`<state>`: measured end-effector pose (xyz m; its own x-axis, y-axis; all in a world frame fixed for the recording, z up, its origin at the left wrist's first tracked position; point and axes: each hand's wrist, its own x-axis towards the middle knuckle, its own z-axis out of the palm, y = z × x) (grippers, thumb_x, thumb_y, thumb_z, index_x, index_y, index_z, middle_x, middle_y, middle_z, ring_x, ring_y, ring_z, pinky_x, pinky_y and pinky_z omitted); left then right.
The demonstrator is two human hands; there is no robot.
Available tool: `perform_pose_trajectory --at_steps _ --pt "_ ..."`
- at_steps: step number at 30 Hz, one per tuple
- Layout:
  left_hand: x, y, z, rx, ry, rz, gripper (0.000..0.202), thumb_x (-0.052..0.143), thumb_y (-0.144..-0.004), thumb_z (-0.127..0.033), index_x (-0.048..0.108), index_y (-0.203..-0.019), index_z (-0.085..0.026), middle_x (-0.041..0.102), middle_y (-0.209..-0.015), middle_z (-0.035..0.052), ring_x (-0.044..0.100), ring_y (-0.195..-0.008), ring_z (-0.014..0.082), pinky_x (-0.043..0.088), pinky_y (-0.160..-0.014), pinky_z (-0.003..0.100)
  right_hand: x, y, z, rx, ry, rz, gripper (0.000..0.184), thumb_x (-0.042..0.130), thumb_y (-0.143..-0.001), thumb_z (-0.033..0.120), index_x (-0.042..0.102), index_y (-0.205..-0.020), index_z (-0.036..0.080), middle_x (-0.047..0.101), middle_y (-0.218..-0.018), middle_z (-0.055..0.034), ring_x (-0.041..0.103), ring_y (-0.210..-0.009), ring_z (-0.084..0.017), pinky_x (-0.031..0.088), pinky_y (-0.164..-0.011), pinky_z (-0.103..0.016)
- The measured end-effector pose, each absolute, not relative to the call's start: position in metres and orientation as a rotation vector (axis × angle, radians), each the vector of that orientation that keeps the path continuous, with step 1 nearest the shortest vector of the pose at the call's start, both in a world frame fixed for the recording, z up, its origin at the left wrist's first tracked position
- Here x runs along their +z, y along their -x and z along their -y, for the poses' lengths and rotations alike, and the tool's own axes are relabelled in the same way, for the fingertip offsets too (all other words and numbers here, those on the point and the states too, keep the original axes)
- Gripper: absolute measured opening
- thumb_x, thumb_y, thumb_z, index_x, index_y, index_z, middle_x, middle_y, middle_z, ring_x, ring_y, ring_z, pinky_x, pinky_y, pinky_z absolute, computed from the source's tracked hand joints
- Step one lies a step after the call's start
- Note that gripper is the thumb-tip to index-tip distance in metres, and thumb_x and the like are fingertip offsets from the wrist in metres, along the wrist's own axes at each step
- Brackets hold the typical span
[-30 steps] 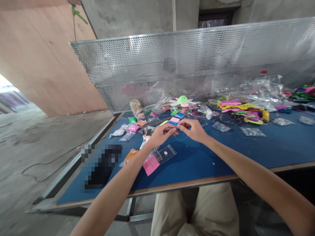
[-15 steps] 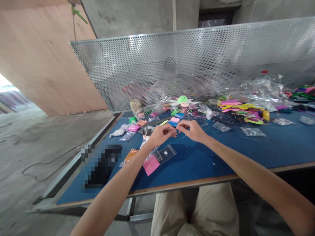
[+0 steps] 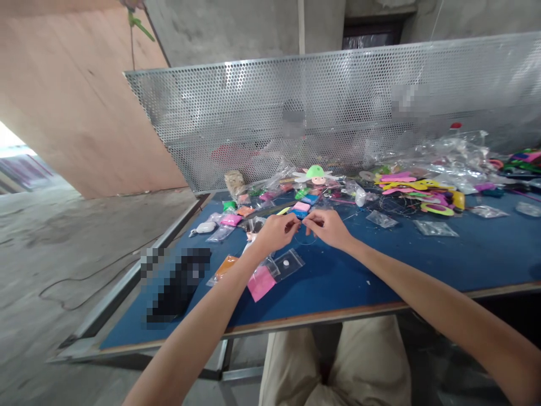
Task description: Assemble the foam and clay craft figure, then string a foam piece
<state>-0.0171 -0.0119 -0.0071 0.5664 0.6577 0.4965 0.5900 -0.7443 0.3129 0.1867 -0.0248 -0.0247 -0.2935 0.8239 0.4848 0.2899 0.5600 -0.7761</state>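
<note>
My left hand and my right hand meet fingertip to fingertip over the blue table. Both are closed in a pinch. A thin, pale wire hangs in a small loop between them; its ends run into my fingertips, where the detail is too small to make out. Just beyond my fingers lie pink and blue clay packets. Below my left wrist are a clear zip bag with a white disc, a pink packet and an orange packet.
A clay figure with a green cap stands at the back. Colourful foam pieces and clear plastic bags pile up to the right. At left are a white earphone case and a blurred dark object. A perforated metal panel rises behind.
My fingertips have shifted slightly, and the wire loop beneath them now shows more clearly. The view has moved a little; the things on the table lie as before.
</note>
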Motion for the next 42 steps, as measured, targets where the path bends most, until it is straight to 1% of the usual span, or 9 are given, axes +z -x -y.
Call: perform_pose_trajectory --at_steps 10,17,20,24,26,30,33,39,42 --pt "-0.014 0.015 0.010 0.877 -2.931 -1.225 0.017 0.048 -0.094 -0.025 0.064 -0.090 -0.020 0.067 -0.074 0.0041 0.061 -0.065 0.0172 0.037 -0.060 0.026 -0.031 -0.182 0.021 0.842 0.917 1.745 0.033 0.061 -0.087 0.048 0.065 -0.083 0.016 0.071 -0.066 -0.0052 0.060 -0.046 -0.014 0.050 -0.047 -0.026" --pt "-0.012 0.014 0.012 0.883 -2.912 -1.280 0.017 0.049 -0.092 -0.023 0.066 -0.090 -0.019 0.067 -0.074 0.0056 0.062 -0.065 0.0185 0.040 -0.061 0.027 -0.032 -0.183 0.020 0.792 0.882 1.725 0.032 0.060 -0.087 0.050 0.069 -0.086 0.019 0.075 -0.082 -0.0068 0.067 -0.060 -0.019 0.057 -0.059 -0.031" --pt "-0.010 0.014 0.011 0.932 -2.764 -1.240 0.016 0.054 -0.090 -0.024 0.070 -0.091 -0.021 0.070 -0.076 0.0037 0.064 -0.067 0.0170 0.044 -0.065 0.026 -0.031 -0.184 0.019 0.720 0.900 1.757 0.030 0.059 -0.088 0.047 0.070 -0.088 0.019 0.075 -0.081 -0.0059 0.068 -0.060 -0.019 0.055 -0.060 -0.031" --pt "-0.008 0.015 0.011 0.960 -2.540 -1.091 0.024 0.055 -0.092 -0.034 0.071 -0.107 -0.024 0.074 -0.087 0.0028 0.067 -0.072 0.0170 0.050 -0.069 0.026 -0.028 -0.188 0.017 0.478 0.939 1.866 0.025 0.056 -0.092 0.040 0.072 -0.093 0.022 0.075 -0.082 -0.0043 0.069 -0.073 -0.021 0.051 -0.065 -0.030" --pt "-0.007 0.015 0.012 0.936 -2.478 -1.010 0.025 0.054 -0.093 -0.035 0.070 -0.110 -0.025 0.075 -0.088 0.0022 0.068 -0.072 0.0166 0.051 -0.070 0.026 -0.027 -0.190 0.016 0.330 0.951 1.930 0.022 0.056 -0.092 0.037 0.074 -0.091 0.024 0.075 -0.085 -0.0033 0.068 -0.075 -0.020 0.049 -0.068 -0.030" --pt "-0.006 0.014 0.014 0.881 -2.412 -0.943 0.024 0.050 -0.095 -0.034 0.071 -0.095 -0.022 0.074 -0.082 0.0019 0.070 -0.073 0.0163 0.052 -0.072 0.025 -0.024 -0.195 0.018 0.116 0.942 2.030 0.020 0.056 -0.093 0.033 0.075 -0.088 0.026 0.075 -0.088 -0.0022 0.064 -0.075 -0.019 0.046 -0.071 -0.031" --pt "-0.006 0.014 0.014 0.883 -2.405 -0.945 0.025 0.052 -0.094 -0.036 0.070 -0.086 -0.020 0.073 -0.081 0.0021 0.069 -0.073 0.0160 0.051 -0.072 0.025 -0.023 -0.196 0.019 0.105 0.945 2.045 0.019 0.058 -0.092 0.035 0.075 -0.090 0.026 0.074 -0.086 -0.0030 0.063 -0.077 -0.019 0.046 -0.072 -0.031" --pt "-0.007 0.017 0.013 0.911 -2.585 -1.014 0.022 0.053 -0.095 -0.032 0.069 -0.086 -0.020 0.071 -0.078 0.0015 0.062 -0.067 0.0140 0.043 -0.066 0.024 -0.023 -0.194 0.018 0.365 0.925 1.972 0.018 0.061 -0.090 0.036 0.072 -0.084 0.023 0.073 -0.083 -0.0019 0.064 -0.073 -0.018 0.047 -0.069 -0.029" --pt "-0.007 0.019 0.013 0.874 -2.689 -1.046 0.021 0.052 -0.095 -0.031 0.068 -0.089 -0.020 0.070 -0.077 0.0017 0.061 -0.066 0.0137 0.040 -0.064 0.024 -0.025 -0.191 0.018 0.370 0.903 1.966 0.016 0.059 -0.091 0.032 0.072 -0.086 0.023 0.073 -0.086 -0.0015 0.065 -0.076 -0.018 0.047 -0.072 -0.029"
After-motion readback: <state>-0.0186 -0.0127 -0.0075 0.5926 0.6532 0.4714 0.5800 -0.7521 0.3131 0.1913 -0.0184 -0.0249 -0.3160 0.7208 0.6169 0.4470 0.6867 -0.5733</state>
